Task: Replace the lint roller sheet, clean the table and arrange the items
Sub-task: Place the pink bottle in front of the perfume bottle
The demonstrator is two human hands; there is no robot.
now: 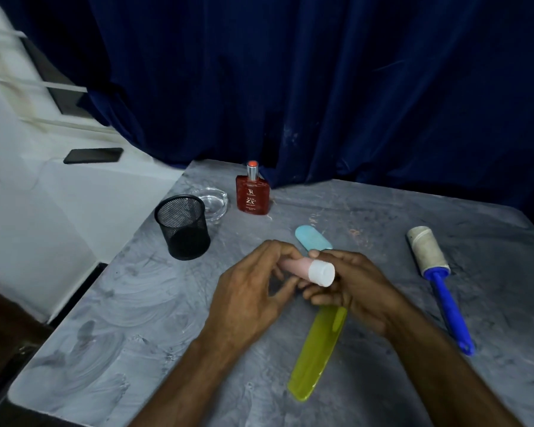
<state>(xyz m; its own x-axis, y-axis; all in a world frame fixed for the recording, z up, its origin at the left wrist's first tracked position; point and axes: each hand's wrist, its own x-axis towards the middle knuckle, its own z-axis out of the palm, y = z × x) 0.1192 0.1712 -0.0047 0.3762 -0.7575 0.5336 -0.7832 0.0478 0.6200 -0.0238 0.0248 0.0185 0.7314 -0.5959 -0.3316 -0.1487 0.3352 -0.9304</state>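
Your left hand and right hand meet over the middle of the grey worktop, both closed on a pink tube with a white cap. Your left fingers wrap the pink end; your right fingers hold it just behind the cap, which points toward you.

The lint roller lies flat to your right, well apart from your hands. Its dirty white roll points away from you and its blue handle points toward the near right edge.

A yellow-green case lies lengthwise under your right hand, its far end hidden by your fingers and its near end close to the front edge. A light blue case lies just beyond your hands, partly hidden by them.

At the far left stand a black mesh cup, near the left edge, a glass ashtray just behind it, and a red perfume bottle upright near the back edge by the dark blue curtain.

The near left of the worktop is bare. So is the stretch between your right hand and the lint roller.
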